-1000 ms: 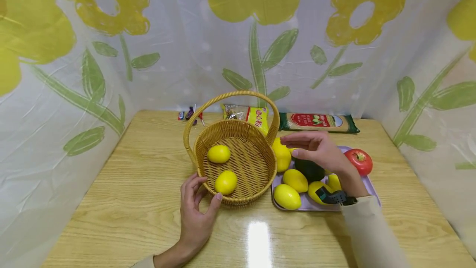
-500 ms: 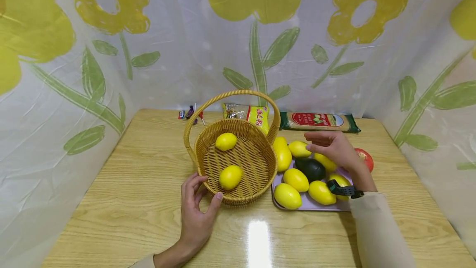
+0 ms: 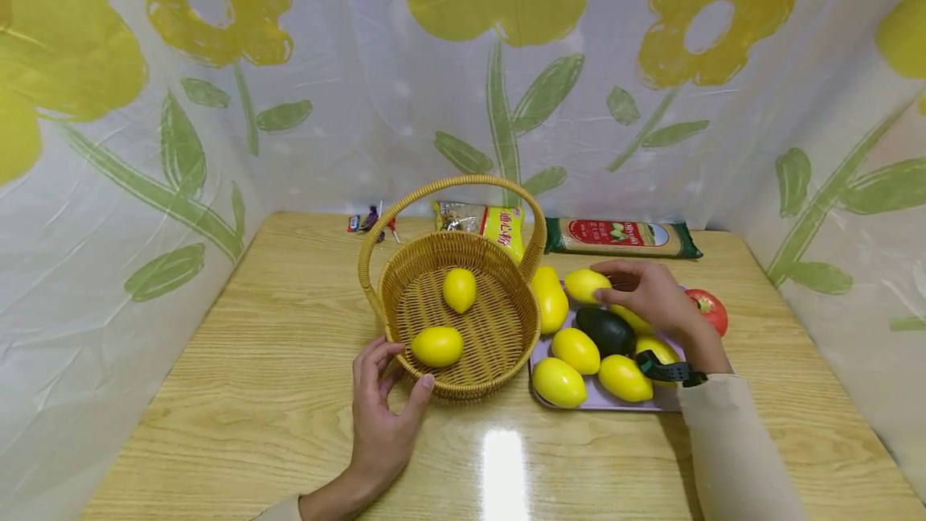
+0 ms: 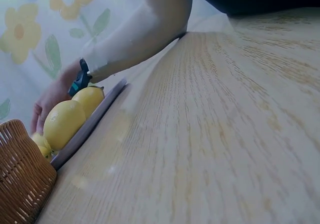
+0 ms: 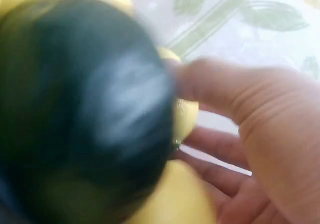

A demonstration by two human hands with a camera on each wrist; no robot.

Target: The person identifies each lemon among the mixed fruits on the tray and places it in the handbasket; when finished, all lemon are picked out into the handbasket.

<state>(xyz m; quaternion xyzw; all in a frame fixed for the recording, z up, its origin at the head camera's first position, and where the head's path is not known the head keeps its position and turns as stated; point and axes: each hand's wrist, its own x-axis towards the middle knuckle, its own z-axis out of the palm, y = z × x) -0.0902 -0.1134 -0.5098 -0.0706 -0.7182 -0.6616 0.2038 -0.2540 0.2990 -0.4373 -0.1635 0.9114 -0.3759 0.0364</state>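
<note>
Just behind the avocado [image 3: 604,333], my right hand [image 3: 649,296] pinches a lemon [image 3: 584,286] between thumb and fingers; my left hand [image 3: 386,416] grips the basket [image 3: 473,387]

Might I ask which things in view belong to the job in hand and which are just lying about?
Likely in the job:
wicker basket, left hand on its rim
two lemons inside
purple tray
right hand at a lemon there

Apparently lying about:
yellow packet
green-ended packet
wrapped sweets
perhaps red fruit, avocado

By the left fingers [image 3: 369,368] we count one basket [image 3: 499,320], two lemons [image 3: 437,346]. Near the right fingers [image 3: 620,268] we count seven yellow fruits [image 3: 575,350], one avocado [image 3: 606,331], one red fruit [image 3: 711,309].
</note>
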